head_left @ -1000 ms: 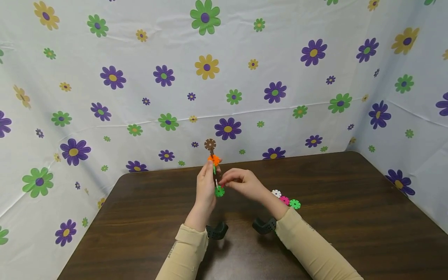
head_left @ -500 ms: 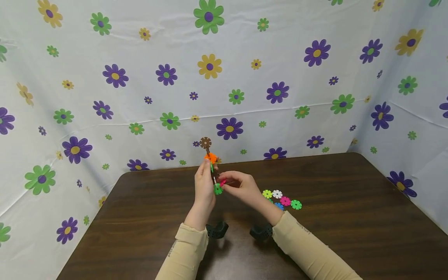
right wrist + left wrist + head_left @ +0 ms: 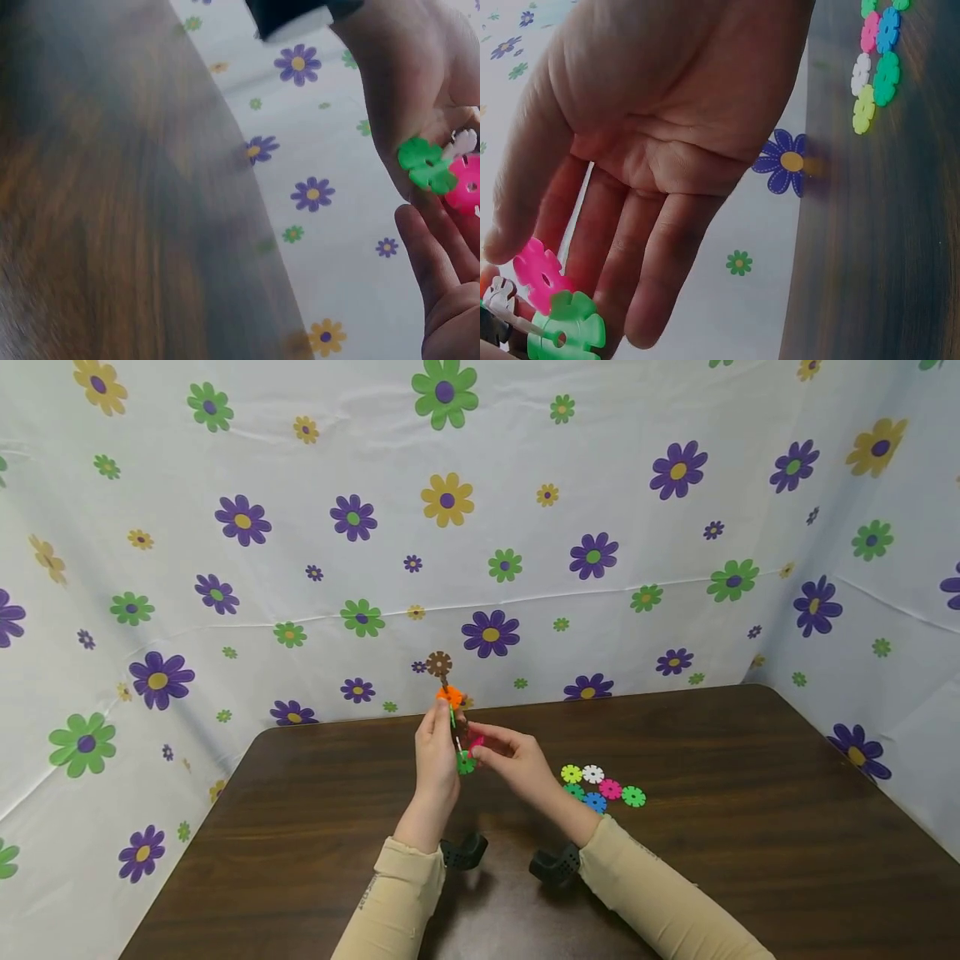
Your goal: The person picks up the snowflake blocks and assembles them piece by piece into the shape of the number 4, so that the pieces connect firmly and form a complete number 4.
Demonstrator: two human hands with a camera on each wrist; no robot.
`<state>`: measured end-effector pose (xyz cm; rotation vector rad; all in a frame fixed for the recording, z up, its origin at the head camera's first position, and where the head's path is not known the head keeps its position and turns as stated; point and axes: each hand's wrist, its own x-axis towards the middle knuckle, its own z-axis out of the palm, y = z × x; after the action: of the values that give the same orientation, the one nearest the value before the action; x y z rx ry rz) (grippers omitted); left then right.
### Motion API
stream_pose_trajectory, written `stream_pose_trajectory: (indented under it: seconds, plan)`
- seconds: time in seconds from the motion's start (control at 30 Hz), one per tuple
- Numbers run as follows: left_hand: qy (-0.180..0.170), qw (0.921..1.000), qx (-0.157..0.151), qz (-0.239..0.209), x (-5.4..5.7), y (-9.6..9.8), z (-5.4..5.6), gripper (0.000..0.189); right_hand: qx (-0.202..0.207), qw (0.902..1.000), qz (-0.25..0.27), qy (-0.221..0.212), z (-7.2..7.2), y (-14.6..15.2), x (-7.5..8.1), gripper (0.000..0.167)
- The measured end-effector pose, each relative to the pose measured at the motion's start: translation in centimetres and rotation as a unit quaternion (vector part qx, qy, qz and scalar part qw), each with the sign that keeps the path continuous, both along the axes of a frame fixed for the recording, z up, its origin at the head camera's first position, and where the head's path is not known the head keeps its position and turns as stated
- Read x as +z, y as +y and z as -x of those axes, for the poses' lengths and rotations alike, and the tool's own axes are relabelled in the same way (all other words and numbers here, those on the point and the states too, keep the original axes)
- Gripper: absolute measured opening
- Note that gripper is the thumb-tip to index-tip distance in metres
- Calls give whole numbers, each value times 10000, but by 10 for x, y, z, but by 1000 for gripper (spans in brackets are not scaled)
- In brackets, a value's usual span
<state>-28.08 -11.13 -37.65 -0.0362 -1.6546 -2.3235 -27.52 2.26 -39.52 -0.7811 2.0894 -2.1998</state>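
My left hand (image 3: 437, 758) holds up a chain of interlocking plastic discs between thumb and fingers. At its top is a brown disc (image 3: 438, 664), with an orange disc (image 3: 450, 697) just below. A green disc (image 3: 466, 763) forms the bottom end, joined to a white disc (image 3: 463, 142) seen nearly edge-on. With thumb and fingertips my right hand (image 3: 517, 760) pinches a pink disc (image 3: 543, 276) right against the green one. In the right wrist view the pink and green discs overlap at the right edge. The chain's middle is partly hidden by my left fingers.
On the dark wood table (image 3: 712, 860), right of my hands, lie loose discs: yellow (image 3: 572, 773), white (image 3: 593, 774), pink (image 3: 611, 789), blue (image 3: 595, 802) and two green, one of them a bright green disc (image 3: 633, 797). A flower-print curtain (image 3: 300, 568) hangs behind the table.
The chain has tilted and shifted slightly left. My right hand has turned a little with the pink disc and its forearm moved left, uncovering the yellow, blue and green discs on the table.
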Motion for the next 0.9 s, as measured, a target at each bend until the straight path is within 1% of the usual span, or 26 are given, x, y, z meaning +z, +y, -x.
stream_pose_trajectory:
  seconds: [0.1,0.17,0.33,0.5,0.67,0.77,0.9]
  plan:
    - [51,10000,31,26,0,1,0,31,19,9984,334,-466,8,-2,-11,39]
    - [62,10000,31,31,1,1,0,31,2,9968,470,-654,13,-3,-18,39]
    - [109,9999,22,48,1,2,-1,31,88,9936,632,-929,13,-4,-18,39]
    - [201,9996,33,202,-1,3,0,31,188,9905,844,-1068,12,-4,-18,39]
    - [280,9991,99,305,0,3,0,32,231,9898,894,-1086,12,-6,-19,38]
    - [263,9991,135,306,0,3,1,33,243,9892,909,-1128,11,-6,-19,38]
    - [240,9992,37,332,0,2,1,31,212,9882,938,-1193,12,-5,-18,39]
